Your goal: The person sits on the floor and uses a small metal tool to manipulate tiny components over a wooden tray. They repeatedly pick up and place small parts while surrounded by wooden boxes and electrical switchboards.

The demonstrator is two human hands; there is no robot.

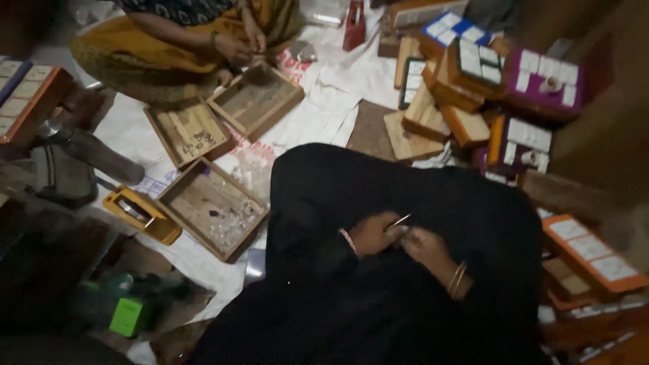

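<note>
- It looked like a home workshop for small handwork, with everyone seated on the floor (324, 115) rather than at a desk.
- White printed sheeting (318, 122) covered the floor as a work surface.
- Three shallow wooden trays (213, 208) lay at the left, holding tiny glinting pieces.
- Stacks of small boxes (473, 74) in orange, purple and blue, with white labels, were piled at the far right.
- Another person (182, 40) sat far left, bent over a tray.
- The light was dim, with dark clutter along the near left edge.
</note>
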